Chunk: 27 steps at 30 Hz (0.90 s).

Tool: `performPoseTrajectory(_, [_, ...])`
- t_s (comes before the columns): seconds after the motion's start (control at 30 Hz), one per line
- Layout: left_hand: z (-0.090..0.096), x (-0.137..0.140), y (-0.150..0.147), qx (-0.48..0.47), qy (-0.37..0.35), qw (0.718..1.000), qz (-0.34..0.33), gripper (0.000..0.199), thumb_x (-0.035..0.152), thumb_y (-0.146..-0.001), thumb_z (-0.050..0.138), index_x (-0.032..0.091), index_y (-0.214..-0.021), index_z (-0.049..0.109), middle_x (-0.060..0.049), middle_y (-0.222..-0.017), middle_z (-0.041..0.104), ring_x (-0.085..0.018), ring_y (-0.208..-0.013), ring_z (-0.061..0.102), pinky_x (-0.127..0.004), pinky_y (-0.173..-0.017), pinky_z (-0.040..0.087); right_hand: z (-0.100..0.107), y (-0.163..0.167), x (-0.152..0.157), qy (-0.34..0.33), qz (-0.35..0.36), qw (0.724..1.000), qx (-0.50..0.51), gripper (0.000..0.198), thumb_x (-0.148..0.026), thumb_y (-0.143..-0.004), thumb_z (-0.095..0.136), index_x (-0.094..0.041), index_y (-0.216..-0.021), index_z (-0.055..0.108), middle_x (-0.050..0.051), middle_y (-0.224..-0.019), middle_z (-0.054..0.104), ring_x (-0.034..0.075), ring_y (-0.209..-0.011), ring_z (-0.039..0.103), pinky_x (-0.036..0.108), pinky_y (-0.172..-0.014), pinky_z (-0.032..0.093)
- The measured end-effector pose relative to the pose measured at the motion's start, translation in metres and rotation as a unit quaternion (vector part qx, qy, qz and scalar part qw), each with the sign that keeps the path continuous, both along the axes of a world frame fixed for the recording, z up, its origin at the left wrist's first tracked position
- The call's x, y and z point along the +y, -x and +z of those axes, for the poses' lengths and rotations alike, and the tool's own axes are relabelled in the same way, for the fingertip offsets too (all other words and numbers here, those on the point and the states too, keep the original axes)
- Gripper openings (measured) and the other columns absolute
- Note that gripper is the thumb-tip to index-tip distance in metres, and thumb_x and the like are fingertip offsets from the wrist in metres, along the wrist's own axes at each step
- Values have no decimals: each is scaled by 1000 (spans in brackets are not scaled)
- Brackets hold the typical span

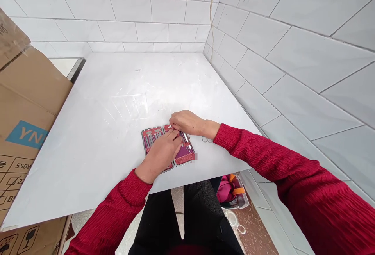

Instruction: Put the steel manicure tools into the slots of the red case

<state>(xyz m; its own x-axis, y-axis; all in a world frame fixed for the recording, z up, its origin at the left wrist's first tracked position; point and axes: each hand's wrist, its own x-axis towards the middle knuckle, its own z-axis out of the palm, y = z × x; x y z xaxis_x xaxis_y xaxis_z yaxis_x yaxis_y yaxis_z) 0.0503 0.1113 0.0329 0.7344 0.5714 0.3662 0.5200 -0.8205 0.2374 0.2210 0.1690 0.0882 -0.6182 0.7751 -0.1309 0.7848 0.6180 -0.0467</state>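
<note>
A manicure set case (184, 159), red and purple inside, lies opened flat on the white table (96, 149). Slim metal manicure tools (152, 138) sit in rows in both halves. My left hand (165, 149) reaches over the case's middle, its fingers bent and closed near the upper part of the right half. Right beside those fingertips, my right hand (187, 123) is closed in a pinch at the case's top edge. What either hand's fingers hold is hidden. The finger loops of small scissors (205, 139) show below my right wrist; the rest is covered.
Cardboard boxes (26, 91) stand along the table's left side. White tiled walls (293, 63) border the back and right, with a thin cable (211, 16) hanging in the corner. Below the table's right front edge is a plastic bin (244, 196) with pink and orange things.
</note>
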Motion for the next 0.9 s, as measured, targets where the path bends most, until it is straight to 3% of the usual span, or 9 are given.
performPoseTrajectory(0.2, [1, 0, -2, -5, 5, 1000, 3, 20, 18, -101, 47, 13, -106, 65, -14, -119, 64, -26, -118, 61, -44, -102, 54, -13, -5, -7, -5, -9, 998, 64, 29, -13, -98, 46, -13, -81, 69, 8, -88, 64, 15, -72, 51, 29, -64, 27])
performPoseTrajectory(0.37, [3, 0, -2, 3, -8, 1000, 5, 19, 19, -101, 47, 14, -109, 64, -13, -120, 65, -27, -117, 62, -45, -101, 54, -19, -12, -13, -29, -37, 988, 150, 24, -12, -96, 48, -14, -89, 71, 7, -92, 66, 16, -80, 55, 28, -68, 32])
performPoseTrajectory(0.47, [5, 0, 0, 0, -25, 1000, -4, 19, 19, -101, 48, 15, -111, 64, -12, -124, 64, -28, -120, 60, -47, -103, 52, -23, -32, -22, -66, -102, 961, 249, 21, -14, -95, 51, -16, -100, 71, 7, -105, 68, 17, -89, 58, 27, -73, 36])
performPoseTrajectory(0.57, [8, 2, 1, -21, -45, 999, -6, 20, 19, -101, 46, 15, -110, 64, -12, -125, 64, -28, -122, 59, -46, -101, 52, -32, -65, -40, -94, -210, 925, 304, 18, -18, -95, 53, -18, -99, 71, 5, -103, 70, 16, -85, 59, 27, -73, 38])
performPoseTrajectory(0.73, [13, 9, 9, -65, -52, 996, 32, 24, 23, -103, 43, 18, -105, 67, -9, -117, 68, -24, -109, 64, -40, -88, 55, -46, -107, -80, -86, -370, 887, 263, 13, -25, -90, 59, -19, -84, 69, 2, -84, 70, 15, -72, 57, 27, -65, 35])
performPoseTrajectory(0.9, [11, 12, 26, -91, -39, 986, 135, 28, 30, -103, 43, 21, -107, 70, -5, -119, 69, -22, -106, 66, -34, -81, 53, -39, -104, -92, -55, -422, 882, 202, 20, -38, -91, 61, -20, -84, 68, 2, -86, 71, 16, -75, 59, 26, -62, 32])
